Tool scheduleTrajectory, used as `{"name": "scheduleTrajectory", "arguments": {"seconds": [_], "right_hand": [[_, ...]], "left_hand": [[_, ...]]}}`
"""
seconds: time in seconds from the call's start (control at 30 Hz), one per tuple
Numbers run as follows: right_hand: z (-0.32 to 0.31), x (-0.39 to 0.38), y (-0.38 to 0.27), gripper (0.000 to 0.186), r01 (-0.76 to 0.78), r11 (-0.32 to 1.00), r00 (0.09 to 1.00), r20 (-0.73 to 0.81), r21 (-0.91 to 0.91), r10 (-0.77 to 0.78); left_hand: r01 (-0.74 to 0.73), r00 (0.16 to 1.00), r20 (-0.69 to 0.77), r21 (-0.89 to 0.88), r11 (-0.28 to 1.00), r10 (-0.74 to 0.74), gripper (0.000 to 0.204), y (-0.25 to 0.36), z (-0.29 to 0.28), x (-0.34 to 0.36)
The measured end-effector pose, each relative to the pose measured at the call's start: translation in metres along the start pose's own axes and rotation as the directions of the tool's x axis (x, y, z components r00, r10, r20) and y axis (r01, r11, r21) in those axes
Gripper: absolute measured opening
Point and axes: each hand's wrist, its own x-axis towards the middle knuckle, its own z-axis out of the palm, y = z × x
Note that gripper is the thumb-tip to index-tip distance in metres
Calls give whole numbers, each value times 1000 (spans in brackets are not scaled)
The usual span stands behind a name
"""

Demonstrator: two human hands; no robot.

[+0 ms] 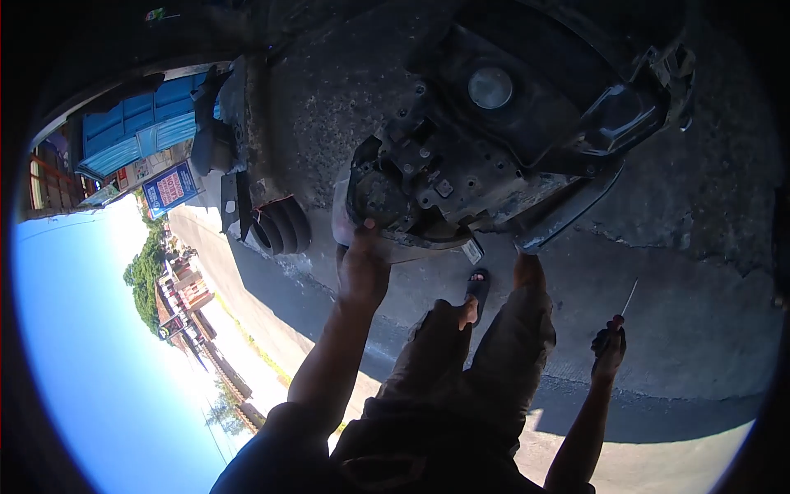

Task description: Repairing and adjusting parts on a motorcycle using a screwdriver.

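Note:
In front of me is a dark, partly stripped motorbike body [527, 99], with a round pale cap [491, 87] and a bolted plate [424, 169] exposed on top. My left hand [364, 267] grips the near edge of its curved end panel [374, 198]; the thumb lies over the rim and the other fingers are hidden beneath. Off to the right and away from the body, my right hand [609, 350] is closed around the handle of a screwdriver [629, 300]. Its thin shaft points up and touches nothing.
Dark tyres [284, 226] stand at the left beside the rough concrete ground [329, 90]. My sandalled foot [475, 296] is just below the body. Further left are a blue shutter [140, 123], a blue sign [170, 189] and a sunlit road [239, 288].

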Motion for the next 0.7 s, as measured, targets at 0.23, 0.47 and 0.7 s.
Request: {"name": "scheduleTrajectory", "arguments": {"seconds": [0.23,0.47,0.7], "right_hand": [[-44,-20,65,38,-151,985,984,-102,-79,143],[14,-62,39,42,-32,984,959,-282,-174,-19],[132,-134,-13,32,417,872,845,-245,-256,-476]], "left_hand": [[117,993,-3,3,993,-117,75,-16,-32,3],[382,911,331,-446,810,-247,90,3,-58,47],[590,748,621,-460,663,-234,77,-10,-67,84]]}}
